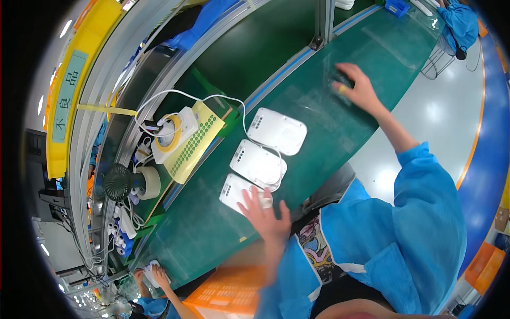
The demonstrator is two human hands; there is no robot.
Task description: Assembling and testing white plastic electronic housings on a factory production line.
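Note:
Three white flat devices with rounded corners lie in a slanting row on the green bench: a far one (pixel 277 131), a middle one (pixel 254 159) and a near one (pixel 232 192). My left hand (pixel 265 218) is over the near device, fingers spread, partly hiding it. Something white shows at its fingertips; I cannot make out whether it is a finger cover or a separate part. A white cable (pixel 226 96) runs to the devices and loops beside the middle one. My right hand (pixel 358 90), yellow band on one finger, reaches over the bench, slightly blurred, fingers apart and apparently empty.
A white power strip (pixel 187 127) with a yellow tape roll (pixel 169 139) sits beside a yellow sheet of green dots (pixel 199 146). A small dark fan (pixel 118 182) stands left. An orange crate (pixel 228 290) is below the bench. Another person's hands (pixel 156 275) work at lower left.

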